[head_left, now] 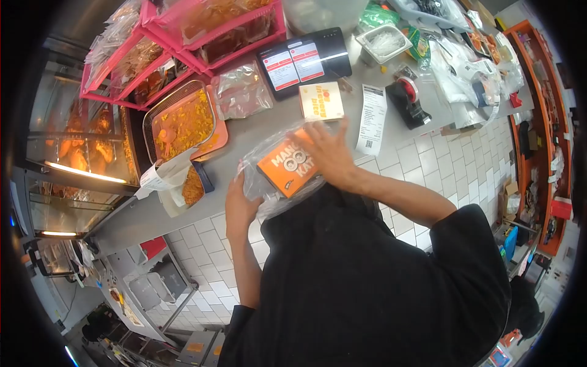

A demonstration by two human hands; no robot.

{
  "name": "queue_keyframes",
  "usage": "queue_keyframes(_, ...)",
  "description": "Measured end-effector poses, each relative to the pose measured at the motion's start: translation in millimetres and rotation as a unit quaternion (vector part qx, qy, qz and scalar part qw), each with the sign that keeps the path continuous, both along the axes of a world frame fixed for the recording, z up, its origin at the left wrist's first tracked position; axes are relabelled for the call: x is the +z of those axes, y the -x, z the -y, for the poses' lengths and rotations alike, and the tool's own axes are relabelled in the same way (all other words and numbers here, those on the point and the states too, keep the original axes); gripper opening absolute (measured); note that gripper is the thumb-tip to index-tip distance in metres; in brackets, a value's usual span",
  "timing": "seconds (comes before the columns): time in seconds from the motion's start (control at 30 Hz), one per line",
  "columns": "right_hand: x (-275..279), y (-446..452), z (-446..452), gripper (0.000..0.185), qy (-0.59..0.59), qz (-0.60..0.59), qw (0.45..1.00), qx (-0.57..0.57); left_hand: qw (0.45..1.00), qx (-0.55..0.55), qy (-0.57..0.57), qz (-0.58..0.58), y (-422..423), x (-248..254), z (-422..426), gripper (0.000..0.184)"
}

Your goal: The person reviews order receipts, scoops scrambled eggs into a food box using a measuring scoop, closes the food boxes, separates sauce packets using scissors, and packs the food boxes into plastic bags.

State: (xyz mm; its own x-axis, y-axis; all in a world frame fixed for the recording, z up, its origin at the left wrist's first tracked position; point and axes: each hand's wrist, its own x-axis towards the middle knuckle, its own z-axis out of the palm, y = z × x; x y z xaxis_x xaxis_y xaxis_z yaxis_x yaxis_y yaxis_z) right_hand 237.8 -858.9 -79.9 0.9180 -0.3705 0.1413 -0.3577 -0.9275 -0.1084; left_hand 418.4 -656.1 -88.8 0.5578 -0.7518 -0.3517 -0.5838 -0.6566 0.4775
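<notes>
An orange cardboard box (282, 172) with white lettering lies at the counter's front edge, with a clear plastic bag (249, 165) around or under it; I cannot tell which. My left hand (242, 205) is at the bag's left side, thumb and fingers closed on the thin plastic. Spread fingers of my right hand (328, 150) rest over the upper right corner of the orange box, slightly blurred. Just behind them stands a white box with yellow lettering (322, 101).
A tablet (306, 63) stands at the back. Right of my hands are a printed receipt (371, 119) and a tape dispenser (408, 104). On the left are a paper-wrapped fried item (192, 186), a tray of yellow-orange food (181, 122) and pink crates (211, 30).
</notes>
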Motion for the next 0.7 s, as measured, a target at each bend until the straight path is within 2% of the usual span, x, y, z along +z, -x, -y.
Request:
queue_keyframes(0.03, -2.7, 5.2, 4.7, 0.076, 0.029, -0.015, 0.998, -0.057, 1.0, 0.005, -0.001, 0.002, 8.2, 11.8, 13.8, 0.091)
queue_keyframes(0.07, -3.9, 10.3, 9.2, 0.076, 0.025, -0.013, 0.998, -0.052, 0.999, 0.034, -0.039, -0.008, 17.8, 33.7, 33.3, 0.085)
queue_keyframes(0.13, -4.8, 19.1, 21.8, 0.072, -0.2, -0.01, 0.973, -0.112, 0.995, 0.069, -0.076, -0.016, 19.4, 41.8, 39.0, 0.079)
queue_keyframes(0.2, 15.0, 24.0, 41.2, 0.066, -0.304, 0.067, 0.937, -0.159, 0.997, 0.032, 0.076, -0.009, 11.9, 27.1, 37.1, 0.064)
queue_keyframes(0.27, 70.9, 39.6, 57.9, 0.059, -0.366, 0.109, 0.907, -0.178, 0.991, 0.053, 0.121, -0.037, 4.9, 25.7, 33.0, 0.058)
queue_keyframes(0.33, 138.1, 52.2, 61.1, 0.052, -0.513, 0.158, 0.823, -0.186, 0.982, 0.067, 0.165, -0.065, 5.0, 28.7, 31.1, 0.053)
queue_keyframes(0.4, 148.9, 64.3, 60.8, 0.042, -0.569, 0.347, 0.734, -0.132, 0.97, 0.037, 0.192, 0.145, 9.2, 48.5, 33.7, 0.047)
queue_keyframes(0.43, 147.6, 67.9, 66.1, 0.042, -0.569, 0.345, 0.735, -0.131, 0.97, 0.039, 0.192, 0.144, 12.9, 66.8, 37.2, 0.047)
queue_keyframes(0.5, 137.7, 71.7, 81.4, 0.043, -0.449, 0.395, 0.744, -0.298, 0.979, 0.039, 0.095, 0.174, 21.0, 107.8, 42.8, 0.046)
queue_keyframes(0.53, 116.0, 71.5, 93.1, 0.043, -0.449, 0.397, 0.743, -0.297, 0.979, 0.039, 0.096, 0.176, 22.4, 115.3, 40.4, 0.046)
queue_keyframes(0.57, 78.0, 69.5, 106.9, 0.045, -0.364, 0.285, 0.816, -0.346, 0.977, 0.02, 0.101, 0.184, 23.7, 121.0, 37.5, 0.046)
queue_keyframes(0.6, 43.2, 68.3, 113.2, 0.047, -0.267, 0.167, 0.867, -0.386, 0.975, 0.002, 0.108, 0.193, 24.1, 126.1, 36.3, 0.046)
queue_keyframes(0.63, 18.1, 60.3, 109.0, 0.052, -0.269, 0.187, 0.868, -0.374, 0.974, 0.002, 0.113, 0.195, 22.2, 131.7, 35.9, 0.046)
queue_keyframes(0.7, -6.2, 28.6, 110.6, 0.063, -0.217, 0.217, 0.92, -0.243, 0.98, -0.037, 0.113, 0.161, 16.8, 139.6, 33.1, 0.049)
